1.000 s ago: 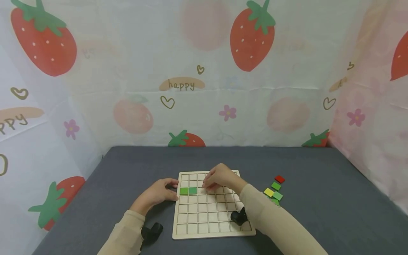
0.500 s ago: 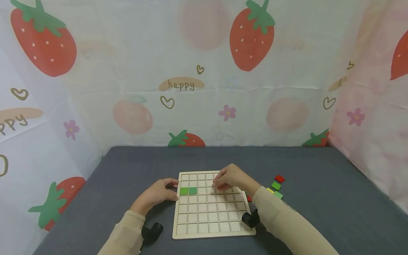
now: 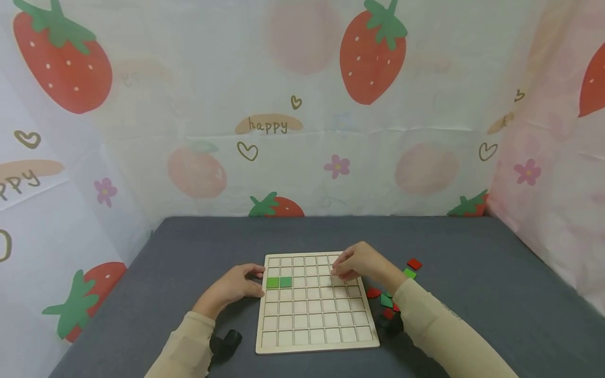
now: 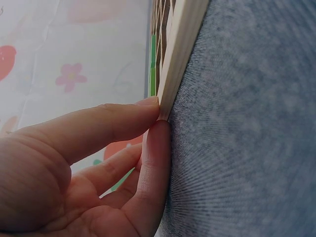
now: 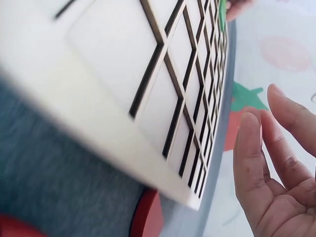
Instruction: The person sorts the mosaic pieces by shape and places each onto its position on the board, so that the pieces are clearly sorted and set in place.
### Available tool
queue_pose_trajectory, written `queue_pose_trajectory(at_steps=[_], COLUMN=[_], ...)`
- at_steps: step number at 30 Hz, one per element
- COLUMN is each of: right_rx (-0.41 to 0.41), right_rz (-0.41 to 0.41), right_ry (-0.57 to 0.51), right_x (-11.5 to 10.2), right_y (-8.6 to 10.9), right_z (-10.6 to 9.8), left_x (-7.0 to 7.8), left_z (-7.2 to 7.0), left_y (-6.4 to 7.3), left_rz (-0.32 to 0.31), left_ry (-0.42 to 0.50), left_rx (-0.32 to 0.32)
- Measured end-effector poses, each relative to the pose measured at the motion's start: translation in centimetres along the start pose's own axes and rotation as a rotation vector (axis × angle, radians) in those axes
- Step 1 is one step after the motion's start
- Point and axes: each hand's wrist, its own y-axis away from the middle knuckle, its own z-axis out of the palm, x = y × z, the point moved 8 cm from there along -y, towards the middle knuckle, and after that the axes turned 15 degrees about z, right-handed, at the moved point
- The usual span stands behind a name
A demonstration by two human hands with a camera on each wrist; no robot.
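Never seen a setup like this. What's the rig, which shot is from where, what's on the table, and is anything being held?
There is no robot: a person works with two bare hands. The head view comes from a camera worn on the head, looking forward and down; each wrist view comes from a camera on that wrist.

On the dark tabletop lies a pale gridded board, with two green tiles side by side in its cells. Loose red and green pieces lie to its right, some partly hidden by the right sleeve.

The left hand touches the board's left edge. The right hand is over the board's far right part, thumb and fingers apart; I see nothing held in it.
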Motion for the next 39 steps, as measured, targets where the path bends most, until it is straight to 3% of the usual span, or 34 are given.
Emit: queue_pose_trajectory(at_steps=[8,20,29,39], right_rx=[0.012,0.036,0.021,0.084], right_rz=[-0.004,0.018,-0.013,0.04], right_ry=[-0.035,-0.004,0.011,0.001], right_x=[1.1,2.7,3.6,5.2], right_y=[0.7,1.9,2.4,2.4], right_z=[-1.5,-3.7,-4.5,-6.1], left_x=[0.1,0.2,0.1,0.1], left_z=[0.0,0.0,0.0,0.0], left_y=[0.0,0.0,0.0,0.0], left_rz=[0.009,0.013,0.017,0.007], left_ry=[0.005,0.005,0.001,0.004], left_rx=[-0.014,-0.018,-0.01,0.003])
